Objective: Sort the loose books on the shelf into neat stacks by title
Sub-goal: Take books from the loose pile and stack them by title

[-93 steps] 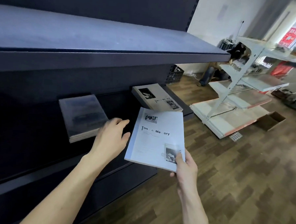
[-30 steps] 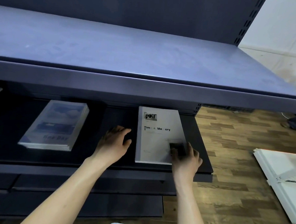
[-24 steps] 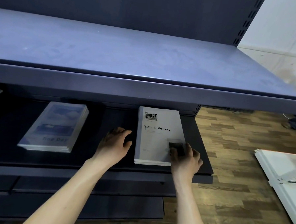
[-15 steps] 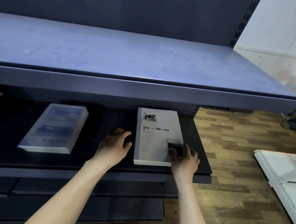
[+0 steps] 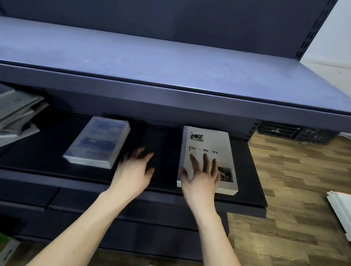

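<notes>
Head view: right hand (image 5: 202, 176) lies flat, grip wide, on the white stack (image 5: 208, 155) at 3 o'clock; left hand (image 5: 135, 170) hovers, grip wide. Best press evenly, squaring edges on the shelf (image 5: 248, 199).

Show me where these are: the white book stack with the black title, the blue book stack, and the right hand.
White book stack with black title (image 5: 208, 142): head view, upper cover.
Blue book stack (image 5: 99, 142): head view, middle of top cover.
Right hand (image 5: 201, 178): head view, back of the hand.

Loose pile of books (image 5: 11, 114) — cut off at left edge
</notes>
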